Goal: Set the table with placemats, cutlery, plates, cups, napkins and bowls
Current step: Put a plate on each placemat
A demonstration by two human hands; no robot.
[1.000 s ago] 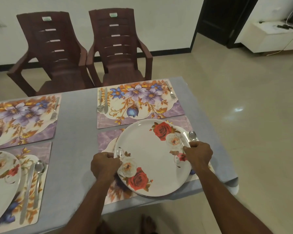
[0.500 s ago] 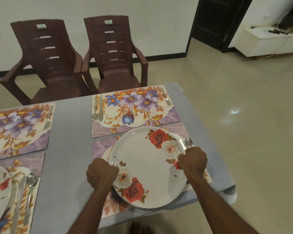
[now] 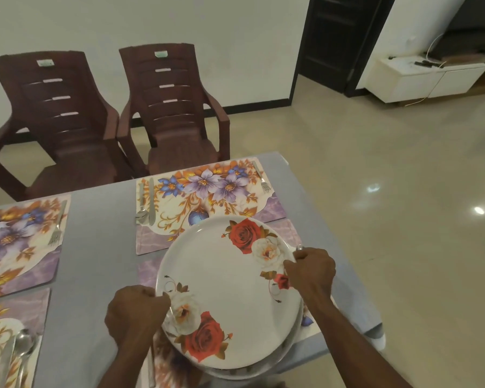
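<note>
holding a rose-patterned plate [image 3: 224,289] by opposite rims, the left hand [image 3: 136,315] is curled round the near-left edge and the right hand [image 3: 311,271] round the right edge. the plate sits over the near right placemat [image 3: 151,268], reaching toward the far right placemat [image 3: 207,197]; whether it is lifted or resting cannot be told. a second rim shows beneath its near edge, so this is judged to be a stack rather than a single plate.

progress, as judged: four floral placemats are laid on the grey bench [image 3: 101,247]. cutlery is out on those in view: a fork [image 3: 262,177] and a knife and spoon [image 3: 146,203] on the far right placemat, a fork [image 3: 57,228] on the far left placemat [image 3: 20,242], a spoon [image 3: 23,345] on the near left placemat [image 3: 14,312]. the far places carry no plate. no cups, napkins or bowls are in view, so most of the setting remains.

against the earlier frame: the plate lies farther forward, its far rim now overlapping the far right placemat where a gap showed before. the grip of both hands is unchanged. the plate seen at the near left place is now out of view, the camera having shifted.
</note>
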